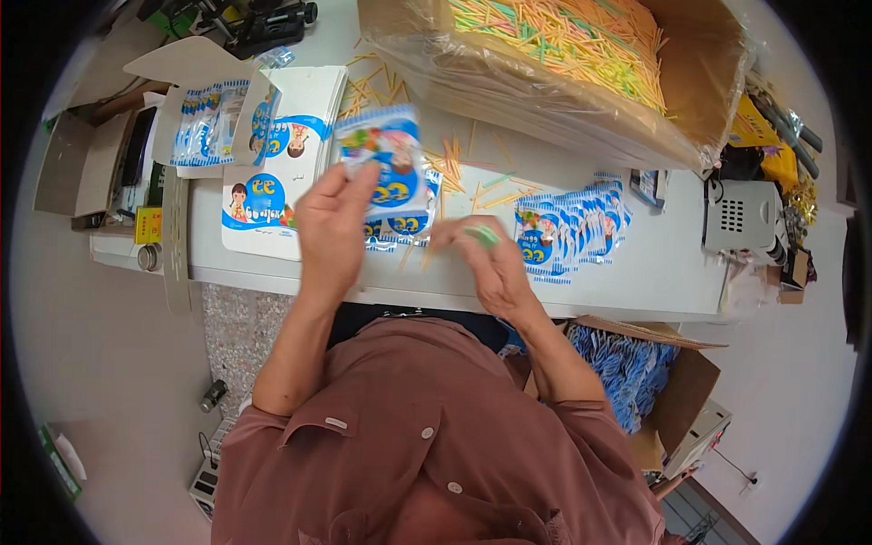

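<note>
My left hand (331,232) is closed on a blue-and-white printed packet (392,173), pinching it between thumb and fingers above the table. Below it, more packets of the same kind (409,223) lie near the table's front edge. To their right is my right hand (500,277), its fingertips smeared by motion, so I cannot tell how they are closed. A small pale-green thing (483,236) shows at its fingers; whether it is held or wrapped on is unclear. Thin coloured sticks (447,163) lie loose beyond the hands. Further right, several overlapping packets (572,227) form a fanned row.
A plastic-lined cardboard box (545,118) full of coloured sticks (563,41) stands at the back. Printed white cartons (263,195) and an opened carton of packets (213,123) occupy the left. Below the table's right front edge sits a box of blue packets (622,368).
</note>
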Demonstrator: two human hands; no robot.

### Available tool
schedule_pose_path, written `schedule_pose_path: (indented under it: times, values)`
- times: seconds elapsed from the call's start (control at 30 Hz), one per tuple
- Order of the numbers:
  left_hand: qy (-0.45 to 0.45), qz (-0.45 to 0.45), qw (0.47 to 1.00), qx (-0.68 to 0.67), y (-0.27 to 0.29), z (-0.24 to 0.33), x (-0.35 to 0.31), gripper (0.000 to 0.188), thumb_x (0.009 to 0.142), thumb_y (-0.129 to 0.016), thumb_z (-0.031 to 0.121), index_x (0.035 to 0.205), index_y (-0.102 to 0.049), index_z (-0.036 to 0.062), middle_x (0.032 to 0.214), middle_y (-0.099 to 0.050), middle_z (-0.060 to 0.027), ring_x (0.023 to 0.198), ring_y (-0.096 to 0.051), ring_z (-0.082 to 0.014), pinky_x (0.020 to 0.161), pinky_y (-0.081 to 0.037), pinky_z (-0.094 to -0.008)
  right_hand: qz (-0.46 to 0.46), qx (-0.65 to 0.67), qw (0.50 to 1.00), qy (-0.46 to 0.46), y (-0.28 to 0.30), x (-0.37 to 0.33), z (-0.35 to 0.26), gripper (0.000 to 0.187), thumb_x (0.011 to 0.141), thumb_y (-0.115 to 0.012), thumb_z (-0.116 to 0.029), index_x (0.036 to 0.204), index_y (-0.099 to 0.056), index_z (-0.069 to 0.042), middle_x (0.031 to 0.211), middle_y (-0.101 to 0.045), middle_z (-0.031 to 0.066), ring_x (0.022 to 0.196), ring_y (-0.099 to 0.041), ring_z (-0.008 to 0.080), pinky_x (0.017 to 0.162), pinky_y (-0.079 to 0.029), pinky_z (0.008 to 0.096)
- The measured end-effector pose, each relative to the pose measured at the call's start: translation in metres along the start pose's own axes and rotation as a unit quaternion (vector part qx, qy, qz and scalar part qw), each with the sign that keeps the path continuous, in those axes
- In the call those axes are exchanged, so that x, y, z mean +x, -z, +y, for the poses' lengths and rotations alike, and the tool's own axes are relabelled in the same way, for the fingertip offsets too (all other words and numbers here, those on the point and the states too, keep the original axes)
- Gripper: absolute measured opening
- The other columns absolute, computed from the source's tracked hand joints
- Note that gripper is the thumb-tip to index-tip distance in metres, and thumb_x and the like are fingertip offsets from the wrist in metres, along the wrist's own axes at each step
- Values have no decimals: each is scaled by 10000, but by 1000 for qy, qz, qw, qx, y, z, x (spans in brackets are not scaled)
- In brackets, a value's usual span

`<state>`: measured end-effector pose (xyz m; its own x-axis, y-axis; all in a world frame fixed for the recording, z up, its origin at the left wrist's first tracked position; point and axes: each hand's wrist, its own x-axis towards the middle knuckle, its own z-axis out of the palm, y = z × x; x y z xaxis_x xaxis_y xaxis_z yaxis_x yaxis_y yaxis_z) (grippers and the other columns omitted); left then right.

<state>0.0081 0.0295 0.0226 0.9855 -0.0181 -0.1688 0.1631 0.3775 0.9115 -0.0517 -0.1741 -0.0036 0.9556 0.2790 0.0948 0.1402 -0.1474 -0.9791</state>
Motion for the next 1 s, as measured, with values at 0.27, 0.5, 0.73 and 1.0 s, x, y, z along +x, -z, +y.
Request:
schedule_pose_path:
  times: [0.27,0.5,0.73,1.0]
  values:
    - [74,9,995,-59,11,-14,-9,207,931,-684,105,1064,-690,-53,944,-734,-88,798,-670,-77,712,-531,-208,30,-257,965,49,-5,-29,53,144,970,-489,-7,1102,-522,-54,1247,-637,130,1322,-510,329,1150,-301,472]
    - [57,-40,996,48,8,-17,-11,179,931,-681,101,1027,-710,-48,930,-736,-76,801,-657,-63,703,-525,-208,190,46,980,-30,1,-12,20,110,1026,-429,-90,1040,-500,-7,1224,-635,217,1300,-519,361,1128,-343,466]
    - [58,-40,997,27,8,-27,-14,180,933,-681,111,1017,-715,-44,925,-732,-74,806,-633,-55,707,-518,-208,157,391,907,-7,7,25,-10,189,1066,-404,-227,1053,-504,-67,1232,-629,227,1293,-521,340,1160,-334,484]
    - [16,-73,977,197,15,-30,-27,202,958,-649,153,971,-720,-36,755,-684,-25,698,-542,-23,596,-456,-238,124,446,886,28,-1,48,-12,197,1073,-386,-241,1075,-521,-98,1253,-630,207,1319,-500,341,1176,-304,492]
